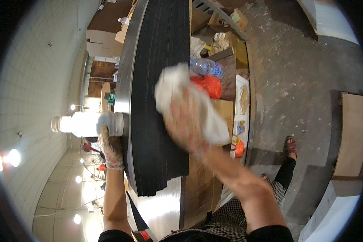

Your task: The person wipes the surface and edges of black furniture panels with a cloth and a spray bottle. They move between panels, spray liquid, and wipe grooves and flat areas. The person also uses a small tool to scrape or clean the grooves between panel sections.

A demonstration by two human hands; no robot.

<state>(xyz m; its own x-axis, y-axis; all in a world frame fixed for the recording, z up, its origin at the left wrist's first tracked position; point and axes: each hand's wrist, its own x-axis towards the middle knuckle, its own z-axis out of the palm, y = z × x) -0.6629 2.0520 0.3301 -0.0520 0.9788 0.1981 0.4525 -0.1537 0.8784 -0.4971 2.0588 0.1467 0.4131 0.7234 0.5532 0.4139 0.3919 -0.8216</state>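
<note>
My left hand (112,152), in a light patterned glove, is closed around a pale translucent plastic bottle (82,124) with its capped end pointing left. The bottle's base is beside the left edge of a stack of long black strips (161,36), which lie side by side on a metal-topped bench (165,209). A crumpled white cloth (213,123) is in my right hand (185,125), which is smeared by motion. Hand and cloth cover the right part of the strips; whether the cloth touches them I cannot tell.
Right of the strips, a lower shelf holds a clear drink bottle (207,67), a red plastic bag (209,85) and cardboard boxes (224,109). Farther right on the concrete floor (286,80) stand a brown carton (351,137) and white boxes (326,213).
</note>
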